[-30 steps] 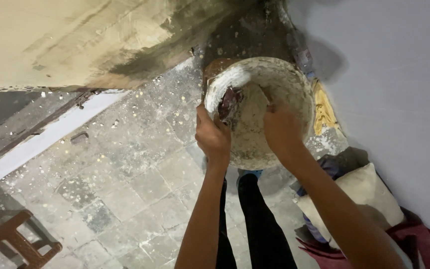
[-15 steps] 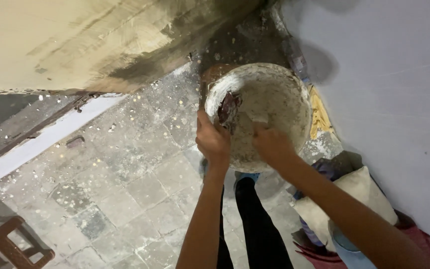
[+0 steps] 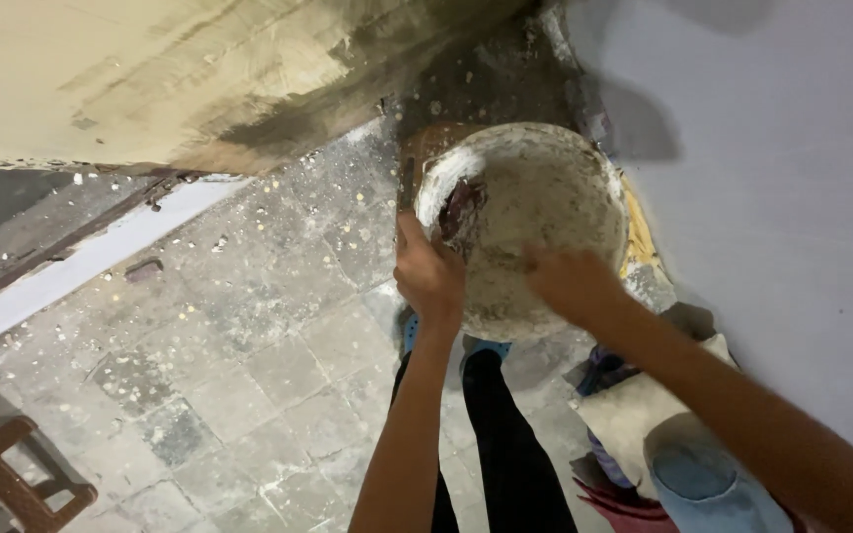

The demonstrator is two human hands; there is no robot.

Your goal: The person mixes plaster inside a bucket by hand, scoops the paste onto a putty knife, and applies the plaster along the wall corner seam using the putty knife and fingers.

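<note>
Down at knee height, over a spattered stone-tile floor (image 3: pixel 209 365), sits a round plaster-caked pan (image 3: pixel 535 212) — pale, crusted rim, grey-white paste coating the inside. It is held up near the corner where a beige, soot-streaked wall (image 3: pixel 130 79) meets a plain pale grey wall (image 3: pixel 772 197). Left hand (image 3: pixel 428 276) is clamped on the near-left rim, fingers curled tight around the edge, right beside a dark reddish patch (image 3: pixel 461 209) on the pan's inner wall. Right hand (image 3: pixel 573 281) is inside the pan at the lower right, blurred; the fingers look loosely bent against the paste, but whether they grip anything I cannot tell. Below the pan — dark trouser legs (image 3: pixel 496 444) and a bit of blue footwear (image 3: pixel 486 347). Off to the right, low against the grey wall, a cream-coloured sack (image 3: pixel 634 415) with a blue bucket (image 3: pixel 703 484) just beside it. Bottom left corner, part of a reddish wooden stool (image 3: pixel 12 474), well apart from the hands. A white strip (image 3: pixel 81 262) runs along the foot of the beige wall.
</note>
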